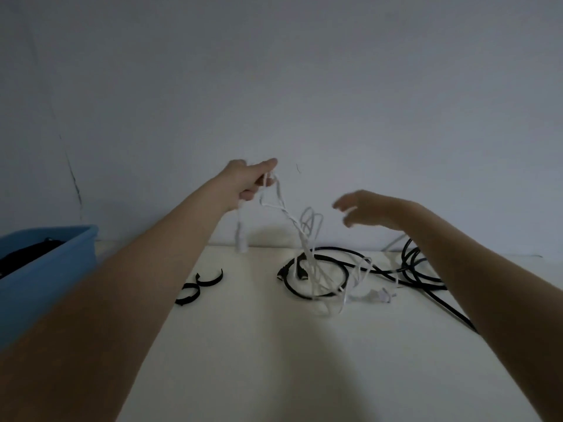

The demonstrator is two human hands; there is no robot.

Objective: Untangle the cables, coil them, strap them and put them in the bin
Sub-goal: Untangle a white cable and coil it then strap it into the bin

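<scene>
Early days yet: the left hand pinches the white cable aloft, twisted and trailing into the black cables beneath the open, empty right hand, straps unused below, something dark already in the bin leftward.

I am standing at a pale, cream table that is touching a plain grey-white wall. A thin dark crack is running down the wall above the table's far left corner. The light is looking dim.
</scene>
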